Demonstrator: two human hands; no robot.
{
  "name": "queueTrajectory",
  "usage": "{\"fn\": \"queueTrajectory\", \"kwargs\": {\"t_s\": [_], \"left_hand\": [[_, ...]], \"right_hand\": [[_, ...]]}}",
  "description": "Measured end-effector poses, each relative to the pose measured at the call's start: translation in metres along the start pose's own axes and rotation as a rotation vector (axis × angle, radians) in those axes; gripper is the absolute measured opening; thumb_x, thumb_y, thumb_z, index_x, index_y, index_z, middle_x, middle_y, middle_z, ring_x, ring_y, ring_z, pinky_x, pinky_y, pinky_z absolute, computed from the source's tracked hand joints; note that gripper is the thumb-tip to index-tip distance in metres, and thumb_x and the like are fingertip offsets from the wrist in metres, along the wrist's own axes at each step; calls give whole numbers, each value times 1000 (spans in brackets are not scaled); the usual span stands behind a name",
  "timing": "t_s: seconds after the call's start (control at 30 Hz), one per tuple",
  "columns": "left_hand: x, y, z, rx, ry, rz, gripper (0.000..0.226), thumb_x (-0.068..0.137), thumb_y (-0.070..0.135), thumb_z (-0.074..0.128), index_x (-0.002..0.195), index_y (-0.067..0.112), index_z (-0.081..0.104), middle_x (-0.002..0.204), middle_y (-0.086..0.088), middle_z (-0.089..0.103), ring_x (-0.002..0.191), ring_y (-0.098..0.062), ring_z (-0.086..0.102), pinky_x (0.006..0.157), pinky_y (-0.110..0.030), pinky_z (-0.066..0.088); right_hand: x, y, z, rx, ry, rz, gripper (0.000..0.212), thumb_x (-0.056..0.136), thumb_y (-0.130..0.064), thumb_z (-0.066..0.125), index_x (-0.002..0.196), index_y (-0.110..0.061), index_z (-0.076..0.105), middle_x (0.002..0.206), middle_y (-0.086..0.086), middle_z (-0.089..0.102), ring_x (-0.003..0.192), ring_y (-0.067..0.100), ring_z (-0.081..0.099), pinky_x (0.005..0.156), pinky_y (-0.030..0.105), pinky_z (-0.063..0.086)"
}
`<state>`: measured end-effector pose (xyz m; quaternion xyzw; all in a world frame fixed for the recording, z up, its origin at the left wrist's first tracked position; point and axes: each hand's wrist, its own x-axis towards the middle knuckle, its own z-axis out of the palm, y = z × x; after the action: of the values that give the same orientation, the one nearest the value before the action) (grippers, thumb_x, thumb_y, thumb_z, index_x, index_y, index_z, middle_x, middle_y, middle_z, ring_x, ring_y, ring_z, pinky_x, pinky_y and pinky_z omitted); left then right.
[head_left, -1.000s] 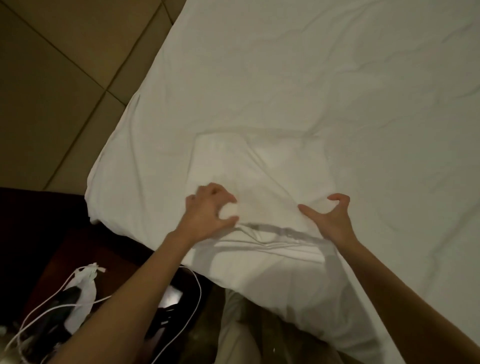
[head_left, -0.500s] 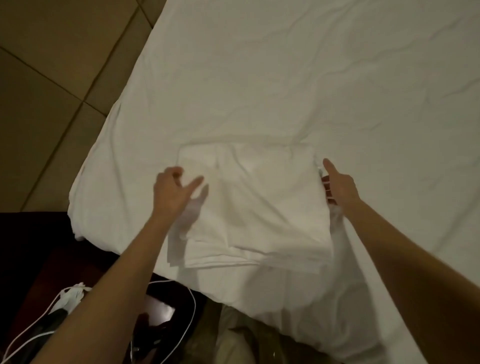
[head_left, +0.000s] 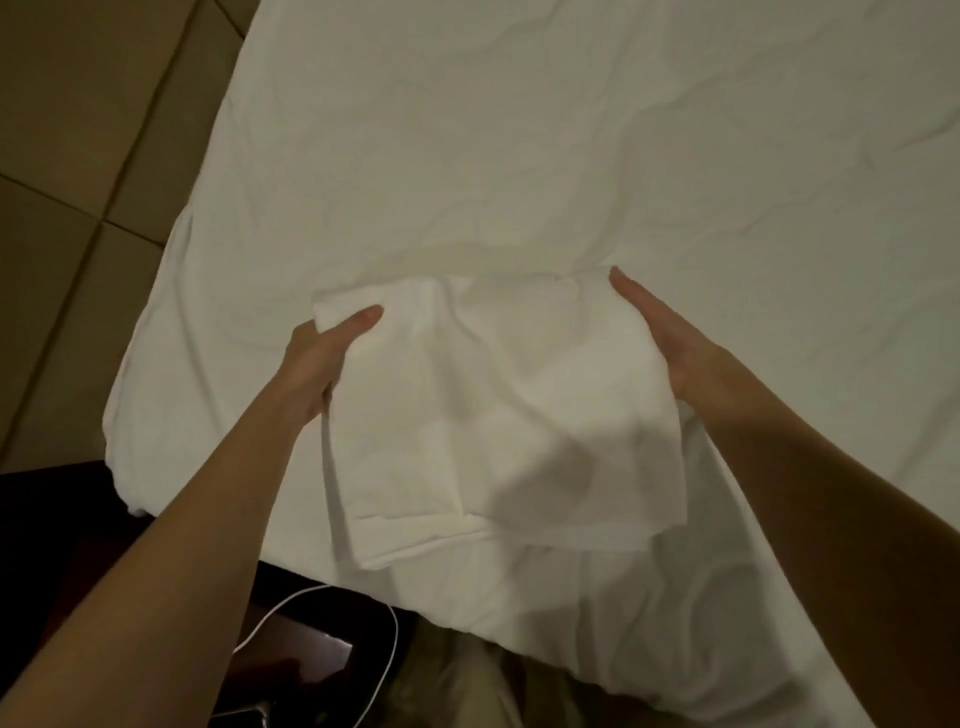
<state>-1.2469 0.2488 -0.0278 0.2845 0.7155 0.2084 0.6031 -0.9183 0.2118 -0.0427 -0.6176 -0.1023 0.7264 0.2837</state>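
A folded white cloth (head_left: 498, 415) hangs a little above the near corner of a bed covered with a white sheet (head_left: 519, 156). My left hand (head_left: 317, 364) grips its left edge, thumb on top and fingers hidden underneath. My right hand (head_left: 660, 332) holds the right edge, thumb lying straight along the top, its fingers out of sight under the cloth. The cloth's near edge droops over the bed's edge and shows several layers.
Beige floor tiles (head_left: 78, 156) lie to the left of the bed. A dark piece of furniture (head_left: 311, 649) stands below the bed corner, with a white cable (head_left: 384, 660) looped on it.
Both hands moved from the cloth's near edge to its left and right sides and took hold. The cloth has come up off the sheet.
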Motion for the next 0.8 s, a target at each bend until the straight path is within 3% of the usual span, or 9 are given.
{"fn": "queueTrajectory", "kwargs": {"t_s": [0.07,0.13,0.23,0.3,0.43,0.53,0.67,0.73,0.8], "left_hand": [[-9,2,-8,-47,-26,60,31,78,33,75,106,22,66,101,3,74,92,-14,71,76,-28,56],[-13,4,-14,-38,-35,115,31,78,30,75,107,21,66,103,3,74,93,-11,70,76,-26,55],[-1,1,-1,102,76,179,40,77,28,78,113,14,66,106,-1,71,94,-14,69,79,-25,53],[4,-3,11,184,137,158,54,76,36,80,120,11,61,111,-3,68,95,-17,66,81,-29,52],[-12,-41,-7,282,-88,-18,77,47,55,86,114,24,65,105,4,72,98,-18,68,87,-39,55],[-29,-64,-17,293,-210,-112,66,62,28,89,119,24,57,108,5,68,105,-18,64,88,-38,54],[-32,-65,-36,293,-321,-114,84,52,36,88,126,28,50,114,11,64,105,-10,61,76,-24,52],[-31,-70,-37,347,-273,-125,93,54,28,88,134,25,41,117,8,59,110,-15,58,78,-25,50],[-33,-75,-26,449,-148,-59,109,47,23,83,141,16,28,124,0,50,122,-24,50,89,-30,46]], "right_hand": [[-8,-3,-5,-53,52,-87,42,80,-48,69,110,-19,67,105,1,73,94,14,70,84,29,52],[-19,2,-12,-124,185,-202,29,85,-36,67,103,-13,68,94,2,73,83,15,71,70,26,55],[-22,17,-16,-303,388,-289,29,86,-34,68,105,-12,66,94,0,68,80,15,65,71,26,49],[-13,19,-15,-336,503,-245,40,85,-36,69,116,-12,63,106,4,65,88,17,61,77,27,45],[-18,39,-16,-365,225,-149,71,71,-50,77,131,-18,55,120,0,64,104,17,63,92,33,49],[-31,68,-24,-576,179,-102,101,49,-53,88,136,-20,49,129,-1,59,116,20,57,102,40,46],[-37,71,-40,-614,198,-176,73,70,-27,85,132,-17,50,119,0,58,108,21,56,90,35,46],[-35,81,-40,-697,240,-163,71,69,-26,86,129,-14,50,114,1,58,107,25,57,86,35,46],[-32,93,-29,-799,443,-147,69,68,-24,82,126,-10,47,113,6,55,110,32,55,87,39,46]]}}
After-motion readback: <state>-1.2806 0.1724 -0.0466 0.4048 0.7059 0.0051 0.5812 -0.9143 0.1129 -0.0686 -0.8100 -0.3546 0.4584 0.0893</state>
